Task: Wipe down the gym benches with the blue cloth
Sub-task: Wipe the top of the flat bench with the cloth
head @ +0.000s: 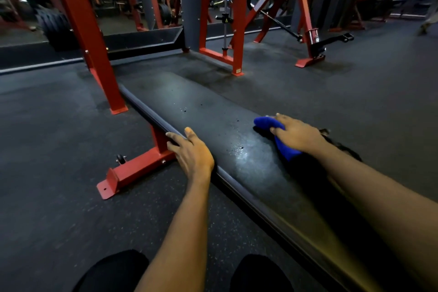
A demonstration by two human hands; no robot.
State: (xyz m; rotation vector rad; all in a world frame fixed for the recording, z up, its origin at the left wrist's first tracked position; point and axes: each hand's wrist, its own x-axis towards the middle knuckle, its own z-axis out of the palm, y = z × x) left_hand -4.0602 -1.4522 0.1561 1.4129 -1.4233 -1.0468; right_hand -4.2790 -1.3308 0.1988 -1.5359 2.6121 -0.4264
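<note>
A long black padded bench on red legs runs from lower right to the middle of the view. Its pad shines wet near the middle, with a few dark specks. My right hand lies on the blue cloth and presses it flat onto the pad near the bench's far side edge; the cloth sticks out ahead of and under the palm. My left hand rests on the near edge of the pad, fingers draped over the rim.
The bench's red foot juts out left on the dark rubber floor. Red rack uprights stand at the bench's far end, and more red machines and weight plates stand behind. My knees show at the bottom.
</note>
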